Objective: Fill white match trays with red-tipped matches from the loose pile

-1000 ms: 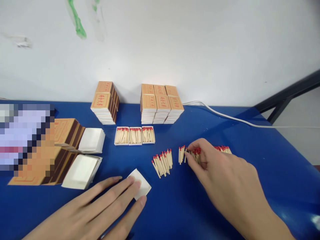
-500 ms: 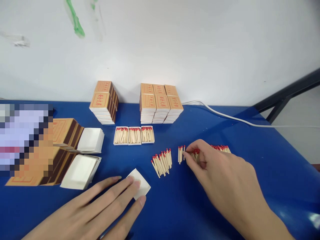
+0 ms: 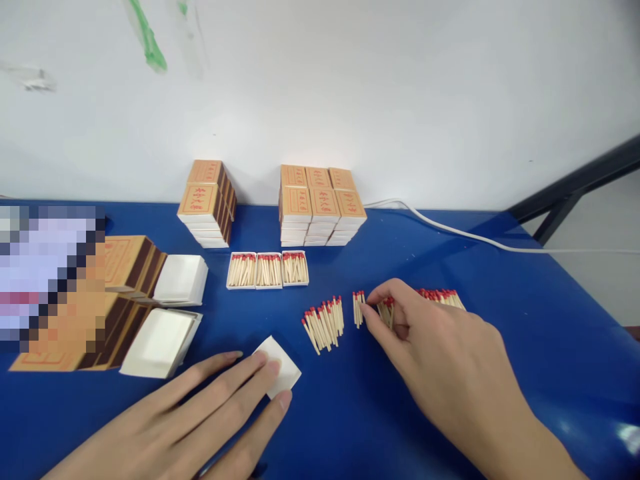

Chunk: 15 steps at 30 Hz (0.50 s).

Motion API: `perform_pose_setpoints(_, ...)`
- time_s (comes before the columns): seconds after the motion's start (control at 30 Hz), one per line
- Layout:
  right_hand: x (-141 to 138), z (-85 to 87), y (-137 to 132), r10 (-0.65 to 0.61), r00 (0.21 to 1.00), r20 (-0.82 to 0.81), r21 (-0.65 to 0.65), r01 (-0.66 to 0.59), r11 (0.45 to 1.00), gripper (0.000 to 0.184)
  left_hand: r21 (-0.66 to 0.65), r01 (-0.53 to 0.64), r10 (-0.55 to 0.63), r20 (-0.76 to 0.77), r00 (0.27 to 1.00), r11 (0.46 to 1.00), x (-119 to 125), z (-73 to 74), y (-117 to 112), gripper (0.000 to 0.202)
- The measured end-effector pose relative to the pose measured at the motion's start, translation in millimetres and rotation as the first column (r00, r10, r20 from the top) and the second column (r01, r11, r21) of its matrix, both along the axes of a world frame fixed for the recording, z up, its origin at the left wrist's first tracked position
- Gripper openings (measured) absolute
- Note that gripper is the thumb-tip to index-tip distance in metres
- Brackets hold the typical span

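Note:
My left hand (image 3: 210,413) lies flat on the blue table (image 3: 350,413), fingers stretched over a small white empty matchbox tray (image 3: 284,368). My right hand (image 3: 440,353) reaches into a row of loose red-tipped matches (image 3: 440,297), thumb and fingers pinched on a few of them near a small separated bunch (image 3: 358,307). Left of that lies a fanned pile of matches (image 3: 324,323). Behind it stand three open trays filled with matches (image 3: 268,269).
Two stacks of tan matchboxes (image 3: 207,204) (image 3: 320,205) stand by the wall. At the left lie tan sleeves (image 3: 125,267) and white empty trays (image 3: 165,340). A white cable (image 3: 450,230) runs along the back right. A blurred patch covers the far left.
My right hand has shifted slightly left along the row of matches, and the small bunch has been nudged left. The left hand has stayed in place.

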State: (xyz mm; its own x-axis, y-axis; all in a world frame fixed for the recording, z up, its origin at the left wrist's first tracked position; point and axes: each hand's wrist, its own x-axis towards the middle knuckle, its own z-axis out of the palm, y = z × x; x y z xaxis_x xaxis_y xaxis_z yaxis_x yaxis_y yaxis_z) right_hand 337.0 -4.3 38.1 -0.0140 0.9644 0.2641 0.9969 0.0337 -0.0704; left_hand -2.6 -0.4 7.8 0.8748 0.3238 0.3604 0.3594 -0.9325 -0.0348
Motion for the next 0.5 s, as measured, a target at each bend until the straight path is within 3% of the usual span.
perform_pose_setpoints(0.5,-1.1,1.9,-0.3,0.007,1.0,-0.029,-0.01,-0.008,1.0,0.018,-0.011,-0.005,0.005,-0.012,1.0,1.0,-1.5,0.0,-2.8,0.07)
